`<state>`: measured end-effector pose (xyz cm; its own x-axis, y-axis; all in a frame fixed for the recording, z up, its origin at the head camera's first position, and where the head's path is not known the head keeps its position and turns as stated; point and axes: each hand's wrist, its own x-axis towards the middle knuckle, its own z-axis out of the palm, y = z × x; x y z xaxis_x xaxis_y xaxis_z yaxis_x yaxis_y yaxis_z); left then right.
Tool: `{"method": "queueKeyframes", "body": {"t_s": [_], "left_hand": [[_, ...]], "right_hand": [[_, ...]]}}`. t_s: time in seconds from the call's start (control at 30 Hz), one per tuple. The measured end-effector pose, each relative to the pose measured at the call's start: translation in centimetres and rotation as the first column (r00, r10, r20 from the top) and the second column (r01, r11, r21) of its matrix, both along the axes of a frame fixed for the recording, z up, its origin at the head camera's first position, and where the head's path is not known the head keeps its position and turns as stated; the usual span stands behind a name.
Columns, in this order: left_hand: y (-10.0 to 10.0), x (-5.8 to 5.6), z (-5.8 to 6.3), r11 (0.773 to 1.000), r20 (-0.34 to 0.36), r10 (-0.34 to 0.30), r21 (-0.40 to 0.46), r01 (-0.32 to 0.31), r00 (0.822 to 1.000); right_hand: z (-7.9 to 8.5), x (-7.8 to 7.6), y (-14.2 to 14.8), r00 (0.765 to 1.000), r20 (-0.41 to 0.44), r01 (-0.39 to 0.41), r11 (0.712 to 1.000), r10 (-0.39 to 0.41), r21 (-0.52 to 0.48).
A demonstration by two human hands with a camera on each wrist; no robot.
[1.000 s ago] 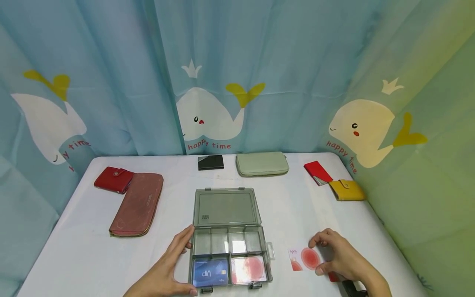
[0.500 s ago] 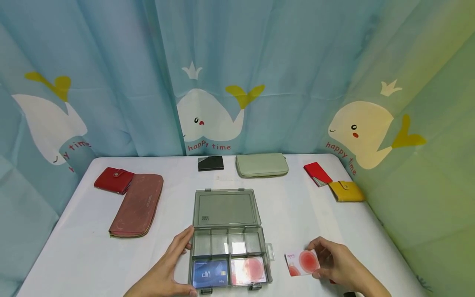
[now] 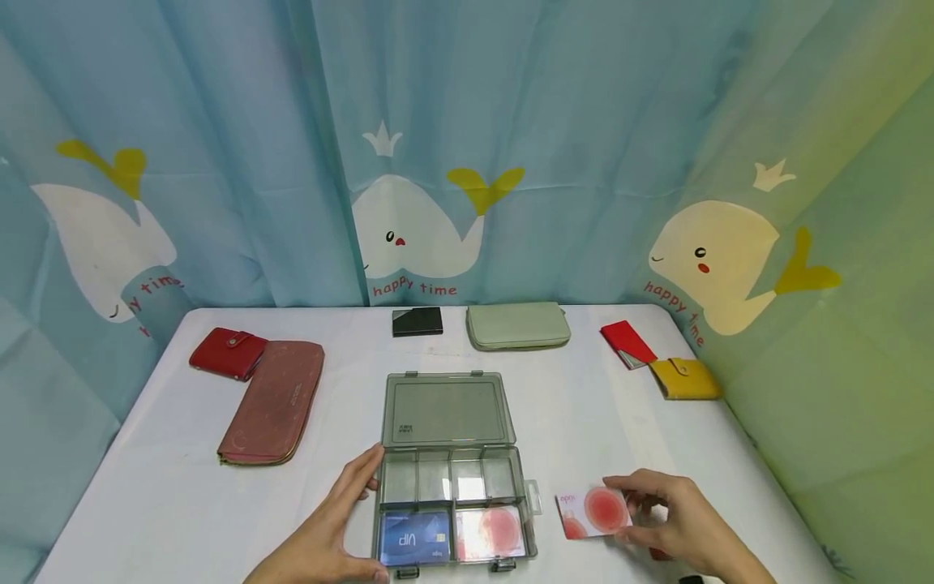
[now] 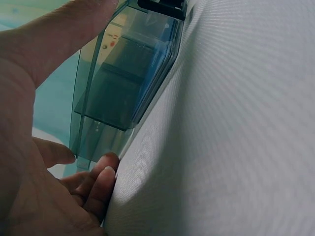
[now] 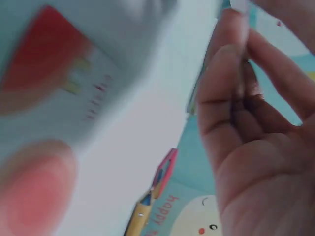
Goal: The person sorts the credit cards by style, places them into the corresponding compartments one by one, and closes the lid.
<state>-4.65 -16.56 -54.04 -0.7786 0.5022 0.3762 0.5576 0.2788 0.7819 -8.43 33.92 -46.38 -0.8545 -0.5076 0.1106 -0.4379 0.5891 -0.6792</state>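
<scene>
A grey see-through compartment box [image 3: 457, 501] lies with its lid [image 3: 448, 410] folded back. My left hand [image 3: 332, 523] grips its left side, thumb at the front corner and fingers near the hinge; the left wrist view shows the fingers [image 4: 101, 189] bent low against the box wall. A blue VIP card [image 3: 416, 539] and a white-and-red card [image 3: 489, 534] fill the two front compartments. Right of the box, my right hand [image 3: 671, 519] pinches a white card [image 3: 576, 519] with a red circle between thumb and fingers. Something red [image 3: 660, 554] shows partly under that hand.
At left lie a red snap wallet [image 3: 228, 353] and a long brownish-pink wallet [image 3: 272, 401]. A black card holder [image 3: 417, 321] and a pale green wallet [image 3: 518, 326] lie at the back. A red card holder [image 3: 627, 344] and a yellow wallet [image 3: 684, 379] sit at right.
My right hand has drawn the white card slightly left and toward me, its grip now at the card's right edge. The left hand keeps its hold on the box.
</scene>
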Motion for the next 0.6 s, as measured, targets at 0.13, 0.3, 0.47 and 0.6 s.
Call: {"method": "queueKeyframes", "body": {"t_s": [0.13, 0.3, 0.47, 0.6], "left_hand": [[-0.1, 0.0, 0.0, 1.000, -0.003, 0.002, -0.004, -0.002, 1.000], [-0.1, 0.0, 0.1, 1.000, 0.001, 0.005, -0.002, -0.005, 1.000], [0.0, -0.1, 0.0, 1.000, 0.006, 0.000, 0.006, 0.000, 1.000], [0.0, 0.0, 0.0, 1.000, -0.001, 0.000, 0.005, 0.000, 1.000]], "right_hand": [[0.8, -0.2, -0.5, 0.996, -0.091, -0.013, 0.993, 0.002, -0.120], [1.2, -0.9, -2.4, 0.997, -0.056, -0.074, 0.963, 0.062, -0.259], [0.5, -1.4, -4.8, 0.991, 0.005, -0.126, 0.924, 0.136, -0.361], [-0.8, -1.3, -7.0, 0.976, -0.007, -0.200, 0.879, 0.218, -0.434]]}}
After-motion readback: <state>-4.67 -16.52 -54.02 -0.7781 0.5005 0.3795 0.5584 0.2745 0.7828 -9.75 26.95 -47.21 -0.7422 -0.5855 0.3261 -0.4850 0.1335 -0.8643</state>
